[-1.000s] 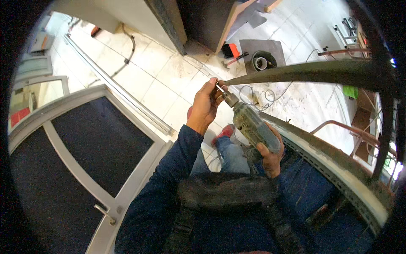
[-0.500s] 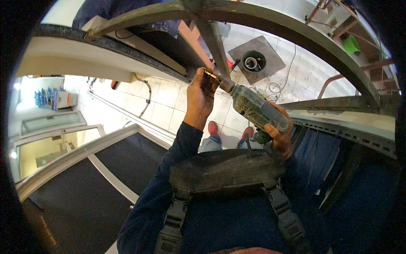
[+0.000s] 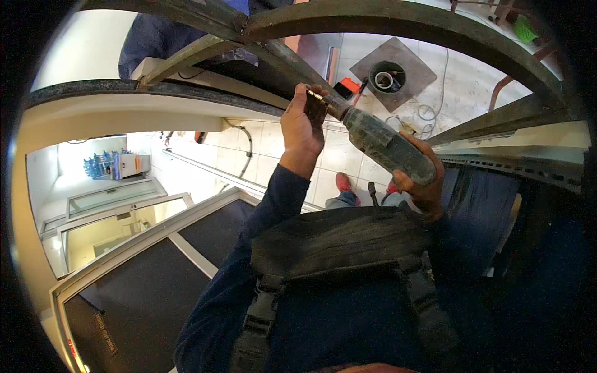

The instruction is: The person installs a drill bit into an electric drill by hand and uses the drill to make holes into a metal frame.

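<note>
Below, pale tiled floor (image 3: 341, 160) beyond the drill (image 3: 388, 147)

A worn, grey-green power drill (image 3: 388, 147) slants in mid-air, rear end near right, chuck (image 3: 337, 107) far left; a slim, brass-coloured bit (image 3: 315, 95) lies in line beyond it.

Indoor work site: metal framework (image 3: 379, 17), power tool (image 3: 388, 147), bucket (image 3: 398, 70).

Left hand (image 3: 302, 130) raised, set in a pinch; the left forearm (image 3: 273, 199) slopes down from it toward the torso (image 3: 360, 317). Right hand (image 3: 429, 186), nearer the torso, curled in a wrapping grip.
</note>
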Tool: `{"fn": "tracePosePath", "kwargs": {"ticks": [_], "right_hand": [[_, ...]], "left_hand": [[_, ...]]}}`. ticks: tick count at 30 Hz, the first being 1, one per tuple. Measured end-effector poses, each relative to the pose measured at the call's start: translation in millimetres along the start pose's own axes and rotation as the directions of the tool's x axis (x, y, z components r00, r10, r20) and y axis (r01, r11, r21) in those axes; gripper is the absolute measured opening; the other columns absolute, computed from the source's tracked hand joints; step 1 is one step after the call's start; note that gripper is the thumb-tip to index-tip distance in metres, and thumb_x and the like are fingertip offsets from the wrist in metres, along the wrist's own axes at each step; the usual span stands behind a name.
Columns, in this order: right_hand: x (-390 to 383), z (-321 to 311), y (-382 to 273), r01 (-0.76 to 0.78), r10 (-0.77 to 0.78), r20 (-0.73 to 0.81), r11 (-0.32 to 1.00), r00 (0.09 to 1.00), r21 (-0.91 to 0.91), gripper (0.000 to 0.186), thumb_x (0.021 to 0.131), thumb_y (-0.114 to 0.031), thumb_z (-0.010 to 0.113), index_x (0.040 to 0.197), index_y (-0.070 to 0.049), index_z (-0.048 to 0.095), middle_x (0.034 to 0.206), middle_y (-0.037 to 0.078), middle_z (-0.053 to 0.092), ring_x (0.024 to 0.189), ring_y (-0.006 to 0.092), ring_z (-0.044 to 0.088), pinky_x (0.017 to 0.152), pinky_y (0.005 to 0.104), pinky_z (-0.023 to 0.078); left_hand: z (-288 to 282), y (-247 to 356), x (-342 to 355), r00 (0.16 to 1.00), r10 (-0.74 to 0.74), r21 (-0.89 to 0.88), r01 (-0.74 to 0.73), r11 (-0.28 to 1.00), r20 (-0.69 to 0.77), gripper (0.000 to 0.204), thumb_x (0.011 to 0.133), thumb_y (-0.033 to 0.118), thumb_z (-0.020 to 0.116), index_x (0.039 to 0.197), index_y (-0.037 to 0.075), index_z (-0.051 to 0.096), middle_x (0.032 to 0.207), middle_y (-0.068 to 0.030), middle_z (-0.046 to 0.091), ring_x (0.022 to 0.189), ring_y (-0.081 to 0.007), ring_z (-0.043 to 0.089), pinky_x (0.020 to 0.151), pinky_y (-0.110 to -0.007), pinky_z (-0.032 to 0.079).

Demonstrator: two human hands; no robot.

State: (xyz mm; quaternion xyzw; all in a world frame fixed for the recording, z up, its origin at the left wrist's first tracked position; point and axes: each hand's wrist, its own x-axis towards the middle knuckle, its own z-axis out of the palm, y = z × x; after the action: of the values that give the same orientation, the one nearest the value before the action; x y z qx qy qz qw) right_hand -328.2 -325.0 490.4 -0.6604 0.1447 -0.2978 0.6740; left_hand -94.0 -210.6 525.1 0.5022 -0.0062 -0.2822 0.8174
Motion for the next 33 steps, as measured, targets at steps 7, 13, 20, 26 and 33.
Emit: {"fn": "tracePosePath", "kwargs": {"ticks": [7,13,20,26,33], "right_hand": [[24,17,-12,-0.219,0.249,0.005,0.843,0.969,0.491,0.061,0.080,-0.021,0.067,0.133,0.002,0.049,0.113,0.015,0.064,0.089,0.0210,0.068,0.079,0.0350,0.057],[61,9,-20,-0.148,0.139,0.055,0.853,0.989,0.500,0.068,0.082,-0.037,0.066,0.137,-0.002,0.047,0.113,0.018,0.063,0.084,0.0225,0.070,0.068,0.0328,0.063],[81,3,-14,-0.098,0.109,0.000,0.899,0.994,0.427,0.072,0.080,-0.048,0.068,0.133,-0.002,0.051,0.108,0.016,0.065,0.081,0.0198,0.071,0.070,0.0306,0.063],[98,-15,-12,-0.095,0.058,0.115,0.934,0.992,0.346,0.061,0.083,-0.050,0.068,0.118,-0.001,0.060,0.097,0.013,0.068,0.077,0.0191,0.070,0.066,0.0286,0.061],[113,-36,-35,-0.080,0.052,0.085,0.930,0.995,0.359,0.061,0.080,-0.037,0.073,0.120,0.006,0.058,0.103,0.020,0.067,0.087,0.0263,0.068,0.082,0.0370,0.057]], "left_hand": [[31,27,10,0.959,0.153,-0.162,-0.116,0.980,0.240,0.022,0.098,0.032,0.060,0.102,0.010,0.062,0.103,-0.0034,0.068,0.098,-0.0183,0.064,0.085,-0.031,0.051],[46,53,27,0.925,0.167,-0.220,-0.094,0.971,0.341,0.031,0.102,0.033,0.048,0.119,0.010,0.061,0.119,-0.0078,0.065,0.106,-0.0204,0.064,0.091,-0.032,0.054],[39,59,46,0.916,0.061,-0.193,0.018,0.981,0.397,0.033,0.096,0.034,0.060,0.118,0.009,0.063,0.114,-0.0043,0.068,0.107,-0.0184,0.064,0.091,-0.030,0.055],[2,80,85,0.826,-0.019,-0.191,0.153,0.970,0.564,0.042,0.094,0.036,0.062,0.125,0.010,0.058,0.121,-0.0100,0.064,0.104,-0.0262,0.066,0.093,-0.045,0.054],[53,43,52,0.870,0.198,-0.141,-0.150,0.979,0.452,0.027,0.098,0.028,0.056,0.110,0.007,0.068,0.113,-0.0073,0.071,0.108,-0.0215,0.065,0.099,-0.042,0.050]]}}
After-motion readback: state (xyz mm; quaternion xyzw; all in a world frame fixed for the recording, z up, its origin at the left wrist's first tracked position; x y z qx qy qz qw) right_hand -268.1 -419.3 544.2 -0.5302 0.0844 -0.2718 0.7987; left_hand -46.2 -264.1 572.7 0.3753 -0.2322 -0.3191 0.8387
